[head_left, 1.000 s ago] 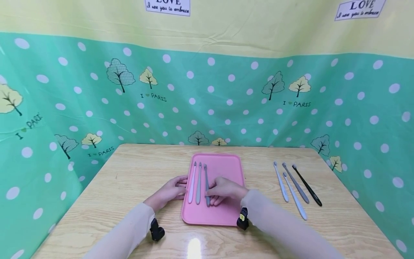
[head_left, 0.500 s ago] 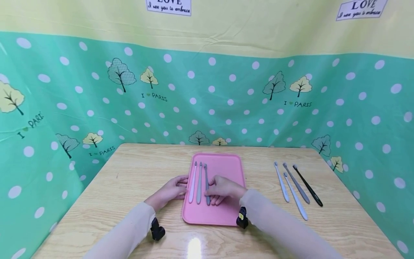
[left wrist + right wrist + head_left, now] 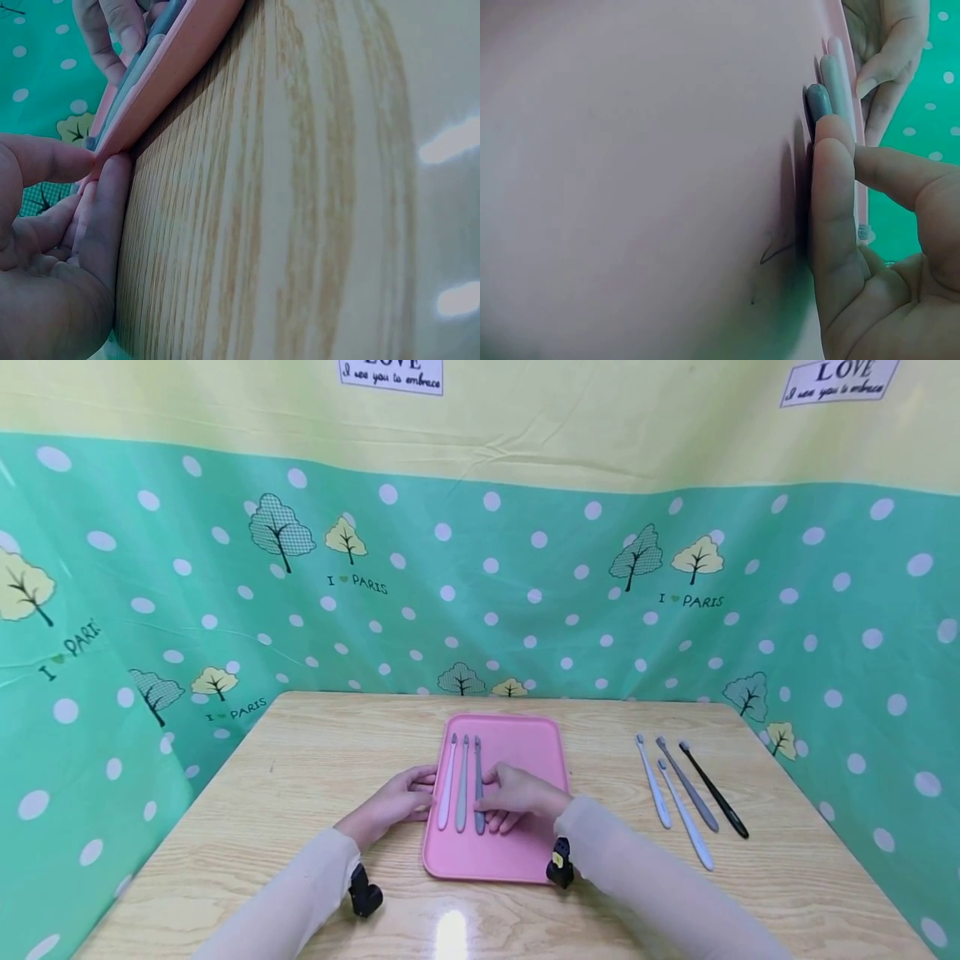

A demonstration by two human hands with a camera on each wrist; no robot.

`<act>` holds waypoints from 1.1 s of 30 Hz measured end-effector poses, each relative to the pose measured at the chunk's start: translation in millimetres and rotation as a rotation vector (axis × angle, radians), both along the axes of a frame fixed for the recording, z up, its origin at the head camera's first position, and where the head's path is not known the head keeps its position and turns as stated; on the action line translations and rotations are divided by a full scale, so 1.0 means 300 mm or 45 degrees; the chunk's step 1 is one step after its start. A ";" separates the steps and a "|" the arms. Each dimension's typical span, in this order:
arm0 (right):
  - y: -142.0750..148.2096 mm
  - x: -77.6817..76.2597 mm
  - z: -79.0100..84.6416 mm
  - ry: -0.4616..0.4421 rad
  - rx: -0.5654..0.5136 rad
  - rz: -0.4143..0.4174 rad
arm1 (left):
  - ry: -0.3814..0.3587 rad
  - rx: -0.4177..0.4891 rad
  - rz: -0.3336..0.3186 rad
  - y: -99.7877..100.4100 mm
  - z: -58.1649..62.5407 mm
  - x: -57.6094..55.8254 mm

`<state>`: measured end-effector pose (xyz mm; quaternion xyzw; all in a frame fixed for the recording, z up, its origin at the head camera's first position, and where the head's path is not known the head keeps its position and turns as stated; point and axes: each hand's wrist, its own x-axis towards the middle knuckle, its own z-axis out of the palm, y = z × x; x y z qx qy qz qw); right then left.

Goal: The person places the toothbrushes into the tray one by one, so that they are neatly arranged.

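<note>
Three toothbrushes lie side by side on the left part of a pink tray (image 3: 487,864), heads away from me: a pale pink toothbrush (image 3: 446,793), a grey-green toothbrush (image 3: 461,793) and a dark blue-grey toothbrush (image 3: 478,768). My right hand (image 3: 521,797) pinches the blue-grey one by its handle; in the right wrist view the handle's rounded end (image 3: 819,99) shows past the fingertips. My left hand (image 3: 393,802) is at the tray's left side. In the left wrist view, its thumb and finger pinch the tray's rim (image 3: 161,86).
Right of the tray, several more toothbrushes lie slanted on the wooden table (image 3: 322,743): two pale blue ones, a grey toothbrush (image 3: 686,783) and a black toothbrush (image 3: 714,789). A green polka-dot curtain (image 3: 525,568) hangs behind the table.
The blue-grey toothbrush has turned slightly in my right hand, its handle end a little left and its head slightly farther away, lining up with the other two. My left hand stays put.
</note>
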<state>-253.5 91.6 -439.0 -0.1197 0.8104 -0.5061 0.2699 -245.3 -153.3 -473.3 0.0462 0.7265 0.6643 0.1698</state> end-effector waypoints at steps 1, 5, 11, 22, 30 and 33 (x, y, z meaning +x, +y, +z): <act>-0.001 0.000 0.001 -0.003 -0.001 0.002 | 0.001 0.002 -0.001 0.000 0.001 0.001; -0.006 0.003 0.005 -0.003 0.002 0.003 | 0.010 0.000 -0.015 -0.003 0.002 0.002; -0.013 -0.004 -0.006 0.008 0.013 -0.015 | 0.005 -0.012 -0.012 0.000 0.003 0.002; -0.016 -0.010 -0.011 0.011 0.018 -0.027 | 0.004 -0.021 -0.007 -0.001 0.003 0.005; -0.019 -0.007 -0.010 -0.003 0.007 -0.028 | 0.001 -0.008 -0.004 0.001 0.003 0.004; -0.021 -0.007 -0.012 -0.009 -0.003 -0.028 | -0.004 0.005 -0.002 0.001 0.005 0.004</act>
